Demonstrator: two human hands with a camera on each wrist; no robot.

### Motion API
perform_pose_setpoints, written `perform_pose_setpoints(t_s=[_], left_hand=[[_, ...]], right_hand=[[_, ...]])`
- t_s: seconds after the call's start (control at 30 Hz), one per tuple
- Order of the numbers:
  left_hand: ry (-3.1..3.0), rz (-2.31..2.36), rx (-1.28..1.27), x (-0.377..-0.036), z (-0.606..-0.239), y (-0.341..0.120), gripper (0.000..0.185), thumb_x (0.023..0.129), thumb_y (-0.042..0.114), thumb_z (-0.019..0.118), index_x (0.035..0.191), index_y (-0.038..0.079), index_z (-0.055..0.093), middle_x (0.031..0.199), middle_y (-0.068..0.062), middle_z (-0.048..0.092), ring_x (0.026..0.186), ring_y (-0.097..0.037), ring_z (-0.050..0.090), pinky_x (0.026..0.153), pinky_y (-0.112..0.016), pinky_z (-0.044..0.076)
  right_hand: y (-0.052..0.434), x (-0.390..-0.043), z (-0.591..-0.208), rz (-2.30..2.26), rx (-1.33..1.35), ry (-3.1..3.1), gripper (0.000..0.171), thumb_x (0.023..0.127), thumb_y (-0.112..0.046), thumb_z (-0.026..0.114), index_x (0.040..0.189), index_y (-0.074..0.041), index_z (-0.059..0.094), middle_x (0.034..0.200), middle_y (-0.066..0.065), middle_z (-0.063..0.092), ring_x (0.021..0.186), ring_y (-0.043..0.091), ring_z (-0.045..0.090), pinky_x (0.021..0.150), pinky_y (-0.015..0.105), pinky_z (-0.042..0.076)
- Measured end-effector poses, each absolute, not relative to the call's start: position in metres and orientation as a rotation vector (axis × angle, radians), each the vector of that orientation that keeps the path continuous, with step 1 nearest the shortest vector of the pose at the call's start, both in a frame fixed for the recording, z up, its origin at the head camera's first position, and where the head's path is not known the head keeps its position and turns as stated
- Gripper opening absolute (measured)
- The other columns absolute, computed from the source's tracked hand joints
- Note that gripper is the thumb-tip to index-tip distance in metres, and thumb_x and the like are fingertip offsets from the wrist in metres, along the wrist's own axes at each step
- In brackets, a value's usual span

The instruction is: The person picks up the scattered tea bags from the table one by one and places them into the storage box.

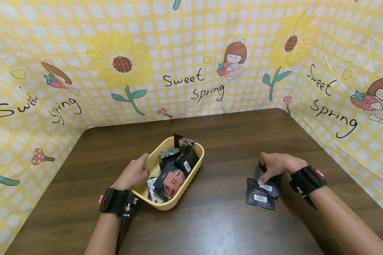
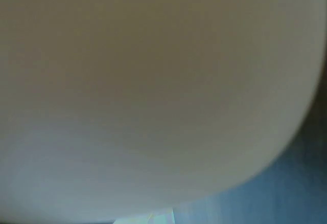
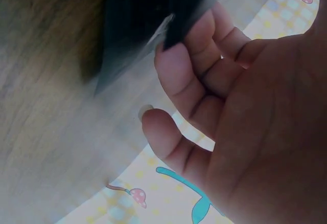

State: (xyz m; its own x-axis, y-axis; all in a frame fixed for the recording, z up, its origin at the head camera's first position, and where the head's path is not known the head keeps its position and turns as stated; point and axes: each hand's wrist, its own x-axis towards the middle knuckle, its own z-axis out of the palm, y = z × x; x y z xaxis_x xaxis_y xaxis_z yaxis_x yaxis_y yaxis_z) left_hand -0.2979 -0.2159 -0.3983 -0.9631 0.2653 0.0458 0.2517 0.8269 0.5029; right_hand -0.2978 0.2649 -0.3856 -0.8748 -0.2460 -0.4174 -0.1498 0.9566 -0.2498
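Note:
My left hand point(image 1: 135, 173) grips the left rim of a yellow plastic basket point(image 1: 196, 173), fingers curled over its edge. Inside lie several small packets, among them a dark one with a red label point(image 1: 170, 182) and a black one with a barcode point(image 1: 187, 163). To the right, my right hand point(image 1: 279, 164) pinches a black sachet point(image 1: 268, 188), thumb on top near its barcode. Another black sachet point(image 1: 260, 199) lies partly beneath it. In the right wrist view, the fingertips point(image 3: 173, 68) touch the edge of a dark sachet point(image 3: 143, 24). A blurred pale surface fills most of the left wrist view.
A dark brown wooden table point(image 1: 223, 219) carries everything. Yellow checked cloth point(image 1: 178, 46) with flower and girl prints stands behind it and along both sides. Each wrist wears a black strap; a cable hangs from the left one point(image 1: 122, 223).

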Motion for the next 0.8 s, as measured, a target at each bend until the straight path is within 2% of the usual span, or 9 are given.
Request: perform_pose_setpoints(t_s=[0.3,0.6,0.8], left_hand=[[2.979,0.815,0.416,-0.2984,-0.3987,-0.2159,0.037,0.087,-0.002,0.048,0.124,0.002,0.048,0.089,-0.016,0.063,0.069,-0.019,0.057,0.056,-0.028,0.045],[2.966,0.807,0.394,-0.2985,-0.3983,-0.2164,0.037,0.088,-0.001,0.048,0.125,0.002,0.047,0.092,-0.016,0.063,0.071,-0.019,0.058,0.058,-0.029,0.046],[2.973,0.803,0.407,-0.2981,-0.3986,-0.2165,0.038,0.087,-0.001,0.048,0.125,0.002,0.048,0.091,-0.016,0.064,0.071,-0.019,0.058,0.058,-0.029,0.046]], right_hand=[[0.2646,-0.2948,-0.3869,-0.319,-0.318,2.643,0.058,0.068,-0.046,0.082,0.099,-0.006,0.053,0.086,0.005,0.055,0.075,0.018,0.052,0.061,0.027,0.040],[0.2650,-0.2921,-0.3863,-0.403,-0.371,2.652,0.056,0.068,-0.041,0.083,0.096,-0.007,0.048,0.082,0.004,0.052,0.071,0.016,0.051,0.058,0.027,0.040],[0.2717,-0.2950,-0.3859,-0.706,-0.440,2.500,0.048,0.075,-0.028,0.080,0.101,-0.003,0.047,0.085,0.005,0.056,0.072,0.014,0.058,0.059,0.029,0.050]])
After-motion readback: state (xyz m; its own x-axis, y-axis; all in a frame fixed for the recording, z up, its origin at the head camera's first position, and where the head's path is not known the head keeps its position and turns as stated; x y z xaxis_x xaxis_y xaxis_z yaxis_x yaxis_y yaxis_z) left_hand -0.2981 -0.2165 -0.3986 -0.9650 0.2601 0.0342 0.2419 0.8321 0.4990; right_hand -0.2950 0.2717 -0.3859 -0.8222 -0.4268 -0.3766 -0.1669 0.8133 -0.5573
